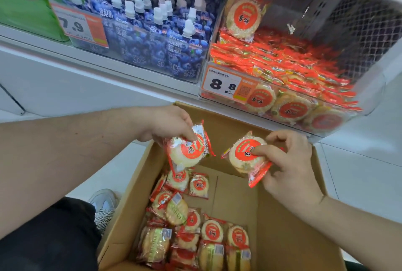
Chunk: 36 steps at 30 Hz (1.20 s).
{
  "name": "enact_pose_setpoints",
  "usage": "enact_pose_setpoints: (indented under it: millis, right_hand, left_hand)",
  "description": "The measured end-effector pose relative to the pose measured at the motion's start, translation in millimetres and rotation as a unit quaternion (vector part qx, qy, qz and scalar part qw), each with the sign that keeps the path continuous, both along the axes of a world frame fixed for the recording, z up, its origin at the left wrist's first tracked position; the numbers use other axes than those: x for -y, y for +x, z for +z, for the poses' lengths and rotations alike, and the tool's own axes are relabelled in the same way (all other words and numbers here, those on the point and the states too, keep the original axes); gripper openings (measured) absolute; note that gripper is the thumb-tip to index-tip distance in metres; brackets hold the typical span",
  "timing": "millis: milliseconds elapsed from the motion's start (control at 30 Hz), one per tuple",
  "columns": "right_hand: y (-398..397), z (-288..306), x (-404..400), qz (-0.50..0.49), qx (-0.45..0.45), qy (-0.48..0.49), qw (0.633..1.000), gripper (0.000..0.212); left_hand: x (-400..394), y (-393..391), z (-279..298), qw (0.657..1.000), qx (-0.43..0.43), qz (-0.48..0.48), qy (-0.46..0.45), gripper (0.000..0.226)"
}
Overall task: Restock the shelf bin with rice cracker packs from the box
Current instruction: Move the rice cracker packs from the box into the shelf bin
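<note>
Currently mid-transfer: one rice cracker pack per hand, both lifted clear of the cardboard box [282, 216] and hanging over its open top, below the front of the clear shelf bin [369, 101]

Left hand [169, 125] pinching left pack [187, 151] by its upper edge, fingertips curled down onto the wrapper — pack dangling, printed face toward camera, crimped seals at upper right and lower left, so long axis on a diagonal

Right hand [289, 162] gripping right pack [248, 155], thumb across the red label, other fingers behind; face also toward camera, long axis running from upper left down to the red seal at lower right

Remaining packs [195, 227] lying loose along the box's left and near side, bare cardboard floor on the right

Bin already holding rows standing on edge, faces toward the front wall, red seals up, one pack propped upright at the back left

Next, as a judgement: raise both up and forward over the bin's front lip, turn each onto its edge to match the rows, drop into a gap toward the back — likely snag is a seal catching on the lip

Blueberry pouches [152, 31] in the neighbouring bin, not involved
</note>
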State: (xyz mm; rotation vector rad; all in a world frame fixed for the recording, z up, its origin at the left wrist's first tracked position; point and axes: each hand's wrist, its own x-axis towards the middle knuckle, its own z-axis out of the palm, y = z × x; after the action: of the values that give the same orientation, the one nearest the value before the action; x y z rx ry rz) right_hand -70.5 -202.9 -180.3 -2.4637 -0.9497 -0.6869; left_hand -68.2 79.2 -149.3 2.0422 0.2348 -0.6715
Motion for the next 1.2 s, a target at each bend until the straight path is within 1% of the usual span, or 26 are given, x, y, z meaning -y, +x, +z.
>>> enact_pose_setpoints:
  millis: [33,167,300,400,567,667,800,900,967,1033,1100,1200]
  right_hand:
    - [-3.7,3.8,1.4,0.011,0.003,0.013,1.000,0.050]
    - [-10.6,14.9,2.3,0.048,-0.009,0.061,0.997,0.036]
    - [-5.8,21.9,3.0,0.076,0.029,0.080,0.994,0.030]
    - [0.7,25.9,6.6,0.077,0.061,0.080,0.992,0.031]
    - [11.3,29.2,9.2,0.072,0.064,0.102,0.990,0.039]
    - [14.4,30.8,8.8,0.064,0.067,0.121,0.988,0.044]
    - [13.1,34.8,2.3,0.066,0.091,0.133,0.985,0.041]
    - [12.1,36.8,-4.2,0.070,0.110,0.122,0.984,0.047]
    - [11.9,35.5,-6.0,0.076,0.113,0.116,0.984,0.040]
    - [11.8,32.1,-5.0,0.085,0.107,0.109,0.985,0.036]
    - [11.4,29.0,-3.7,0.092,0.103,0.098,0.986,0.039]
    - [8.1,26.3,-5.8,0.105,0.094,0.080,0.987,0.037]
  left_hand:
    - [2.5,-0.3,1.6,1.000,-0.007,0.010,-0.019,0.009]
    - [14.5,-2.3,10.4,0.995,-0.011,0.028,-0.092,0.006]
    - [25.0,-5.8,19.9,0.990,-0.012,0.050,-0.132,0.003]
    - [29.0,-7.7,23.7,0.983,-0.017,0.073,-0.166,0.008]
    - [30.3,-8.7,30.6,0.977,-0.021,0.081,-0.197,0.006]
    - [34.2,-8.6,33.5,0.971,-0.023,0.109,-0.211,0.008]
    - [47.2,-11.1,33.6,0.948,-0.027,0.179,-0.263,0.019]
    - [61.2,-17.2,32.3,0.925,-0.047,0.192,-0.325,0.014]
    - [68.2,-20.4,32.8,0.913,-0.056,0.191,-0.358,0.012]
    - [71.6,-21.5,34.0,0.901,-0.068,0.176,-0.391,0.022]
    - [72.2,-21.5,37.1,0.887,-0.080,0.159,-0.426,0.032]
    - [71.7,-20.9,38.7,0.879,-0.072,0.142,-0.450,0.040]
